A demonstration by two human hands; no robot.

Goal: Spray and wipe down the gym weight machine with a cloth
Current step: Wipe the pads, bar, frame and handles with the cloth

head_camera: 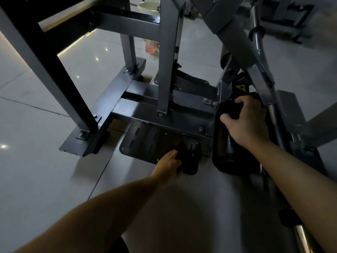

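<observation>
Wiping is the step you have in hand: your left hand [168, 164] presses a dark cloth [188, 161] onto the black foot plate [144, 143] at the base of the weight machine [165, 70], low down by the tiled floor [45, 143]. Your fingers curl over the near side of the bunched cloth and hold it. The cloth is so dark against the plate that its edges are hard to make out.

Your right hand [246, 121] grips the top of a black padded roller [226, 150] just right of the plate, thumb on the near side and fingers wrapped over the far side. It looks like a brace for your weight, or a way to keep the pad from turning.

Neither hand holds a sprayer. A pinkish see-through container [151, 46] stands on the floor beyond the frame, well apart from you, but you cannot tell from here whether it is the spray.

The cloth sits at the plate's right end, so most of the plate appears unwiped. The next move calls for a flat, firm sweep leftward across the slotted surface, with the cloth spread wider under your palm so it does not snag in the slots. After that, the roller under your right hand and the grey rails behind it look like the nearest parts left to do
</observation>
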